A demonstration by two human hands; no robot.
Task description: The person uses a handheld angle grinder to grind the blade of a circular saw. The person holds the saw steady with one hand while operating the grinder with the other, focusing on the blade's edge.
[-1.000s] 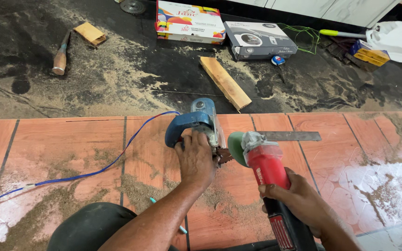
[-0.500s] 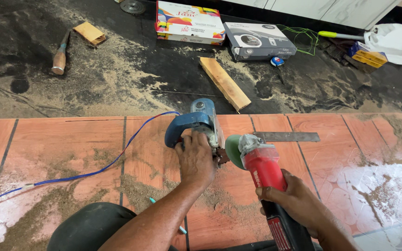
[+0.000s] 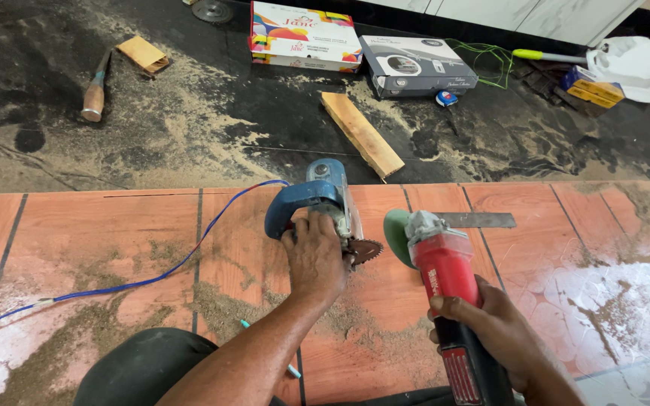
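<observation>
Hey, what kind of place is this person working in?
Likely a carpentry or fit-out job site on a floor. Sawdust covers the dark floor, a reddish wood panel lies flat, and the hands hold a blue circular saw and a red angle grinder. A chisel lies nearby.

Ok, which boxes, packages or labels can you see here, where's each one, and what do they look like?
Colourful box: far edge of the dark floor, flat, white with bright patches.
Grey box: right of it, flat, with a round product picture.
Yellow box: far right, small, by a white bag.
Grinder label: white print on the red grinder in the right hand.
No screens or signs.
</observation>
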